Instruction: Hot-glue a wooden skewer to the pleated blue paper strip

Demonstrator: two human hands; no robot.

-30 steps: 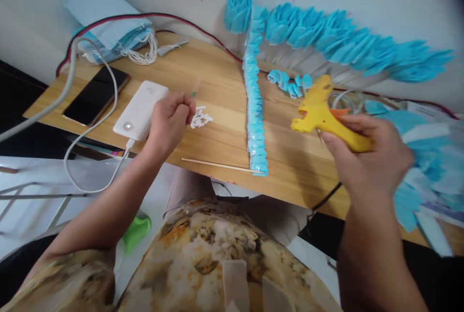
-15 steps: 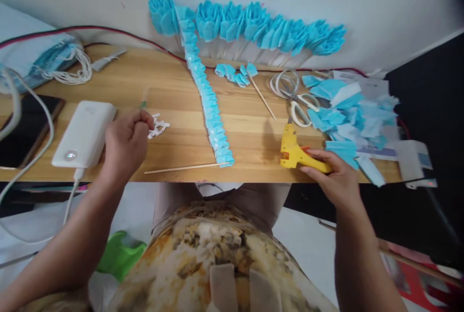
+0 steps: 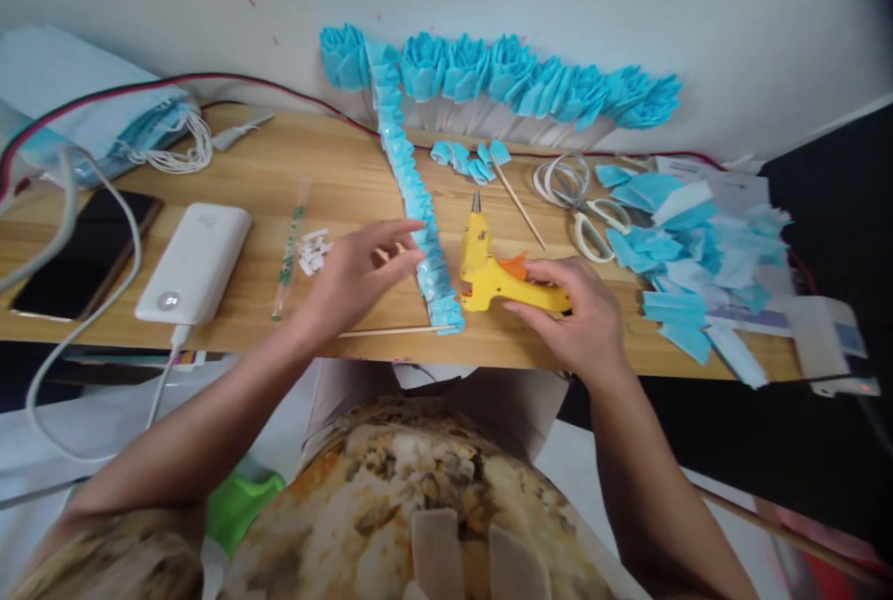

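Note:
In my right hand [image 3: 582, 316] is a yellow hot glue gun [image 3: 485, 279], held by its handle with the nozzle pointing toward the wall. My left hand [image 3: 363, 270] has thumb and forefinger apart at the left edge of a long pleated blue strip [image 3: 411, 195]; whether the fingertips touch it I cannot tell. The strip runs from the wall to the table's front edge. Across its near end lies a thin wooden stick [image 3: 391, 332], partly behind my left forearm. Small white pieces [image 3: 315, 251] lie left of that hand, beside a narrow clear wrapper [image 3: 287, 260] with green print.
Blue fabric flowers [image 3: 506, 70] lean along the wall. Scissors [image 3: 593, 228], a second stick [image 3: 520, 205] and a pile of blue scraps [image 3: 687, 228] lie to the right. Leftward are a white power bank [image 3: 195, 260], a phone [image 3: 87, 251] and loose cables.
My left hand has moved right from the small white pieces to the strip, its fingers now apart. My right hand has brought the glue gun left, close beside the strip. The view has shifted slightly.

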